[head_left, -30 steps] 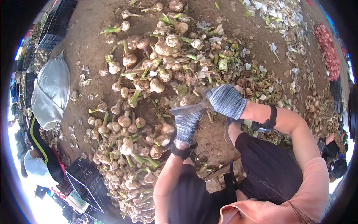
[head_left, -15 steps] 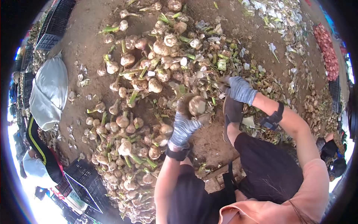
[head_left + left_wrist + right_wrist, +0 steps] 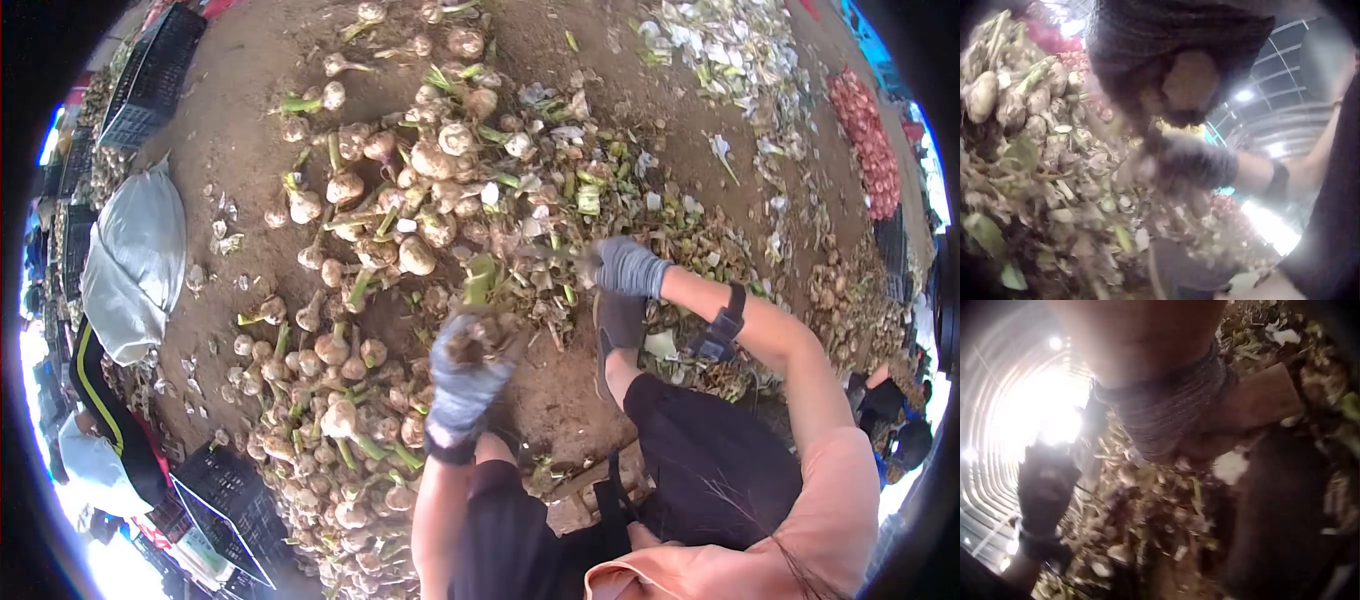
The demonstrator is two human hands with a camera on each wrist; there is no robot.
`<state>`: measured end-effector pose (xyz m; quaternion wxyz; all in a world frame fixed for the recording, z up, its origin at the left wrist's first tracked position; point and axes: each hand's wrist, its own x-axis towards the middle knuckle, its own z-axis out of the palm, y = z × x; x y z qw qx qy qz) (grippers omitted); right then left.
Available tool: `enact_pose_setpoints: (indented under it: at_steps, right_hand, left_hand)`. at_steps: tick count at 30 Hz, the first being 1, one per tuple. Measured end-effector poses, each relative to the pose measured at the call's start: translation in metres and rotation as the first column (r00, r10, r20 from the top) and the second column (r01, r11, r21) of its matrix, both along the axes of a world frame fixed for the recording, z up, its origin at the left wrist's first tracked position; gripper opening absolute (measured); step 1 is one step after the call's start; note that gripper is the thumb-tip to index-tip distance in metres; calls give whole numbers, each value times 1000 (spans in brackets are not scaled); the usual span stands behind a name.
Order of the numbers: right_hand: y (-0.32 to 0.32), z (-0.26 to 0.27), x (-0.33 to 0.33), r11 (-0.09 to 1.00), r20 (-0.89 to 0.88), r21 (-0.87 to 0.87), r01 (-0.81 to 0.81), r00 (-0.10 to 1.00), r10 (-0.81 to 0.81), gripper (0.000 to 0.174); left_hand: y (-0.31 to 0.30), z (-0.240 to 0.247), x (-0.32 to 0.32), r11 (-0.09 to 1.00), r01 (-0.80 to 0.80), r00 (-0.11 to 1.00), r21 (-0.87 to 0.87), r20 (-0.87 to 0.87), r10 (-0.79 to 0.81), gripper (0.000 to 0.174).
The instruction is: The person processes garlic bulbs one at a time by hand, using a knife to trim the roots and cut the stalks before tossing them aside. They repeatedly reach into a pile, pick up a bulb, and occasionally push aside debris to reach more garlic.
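My left hand [image 3: 462, 388], in a grey knit glove, grips a brownish garlic bulb [image 3: 482, 340] low in front of my left knee. Motion blur and the fingers hide part of the bulb. To the right, my gloved right hand [image 3: 628, 267] holds a knife [image 3: 552, 252] with its blurred blade pointing left over the trimmings. The knife's wooden handle [image 3: 1267, 397] sticks out of that fist in the right wrist view. Blade and bulb are apart. A heap of garlic with green stalks [image 3: 340, 395] lies left of my left hand.
More garlic bulbs [image 3: 430, 160] lie ahead on the dirt floor. Cut stalks and skins [image 3: 700, 235] spread beyond my right hand, near my shoe [image 3: 620, 325]. Black crates [image 3: 150, 75] and a white sack [image 3: 135, 265] stand at left; red net bags [image 3: 868, 140] lie far right.
The hands were together at the blade; they have since parted. The left hand drew back toward my knee with the bulb, while the right moved right and slightly down with the knife.
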<state>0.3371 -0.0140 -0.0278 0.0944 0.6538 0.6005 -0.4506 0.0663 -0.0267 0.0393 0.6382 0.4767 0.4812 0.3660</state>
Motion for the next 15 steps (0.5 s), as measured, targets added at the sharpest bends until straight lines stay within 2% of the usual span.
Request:
enact_pose_setpoints:
  at_steps: [1,2,4,5,6,7,8,9,10,12,13,14,15]
  right_hand:
    - [10,17,-3,988,-20,119,96,995,-94,33]
    - [19,7,1,947,-166,267,178,977,-137,31]
    - [60,21,-12,861,-204,479,171,976,-80,32]
    - [78,45,-31,848,-321,389,361,915,-242,32]
    - [101,45,-35,829,-100,544,128,991,-87,33]
    - [117,43,-46,694,-282,665,276,953,-110,40]
    - [138,52,-57,837,-187,450,311,949,-252,54]
    - [158,35,-61,821,-197,502,272,960,-198,56]
    - [169,21,-62,821,-191,519,237,969,-159,56]
    - [185,2,-63,837,-169,520,172,981,-97,56]
    - [189,-2,-65,854,-152,502,138,986,-70,55]
    - [181,14,-70,858,-336,419,298,929,-158,54]
    - [163,43,-74,847,-496,307,433,833,-245,53]
  left_hand:
    - [0,13,-14,993,16,985,121,-175,5,28]
    - [0,21,-31,969,55,939,240,-342,32,29]
    - [-24,23,-87,991,-69,875,111,-470,113,31]
    - [-34,37,-108,991,-133,820,35,-557,130,32]
    - [-49,63,-132,978,-204,714,-43,-690,118,30]
    - [-63,82,-163,971,-158,531,-180,-844,-70,43]
    - [-66,100,-172,942,-116,81,-315,-948,-307,45]
    - [-70,121,-181,802,-304,38,-513,-848,-528,54]
    - [-75,132,-192,743,-357,-42,-566,-785,-618,67]
    - [-73,148,-190,753,-486,7,-443,-864,-504,73]
    - [-95,125,-222,942,-204,-149,-265,-943,-298,77]
    - [-71,135,-188,953,-236,86,-192,-981,-176,73]
    - [-67,100,-183,979,23,326,203,-927,185,74]
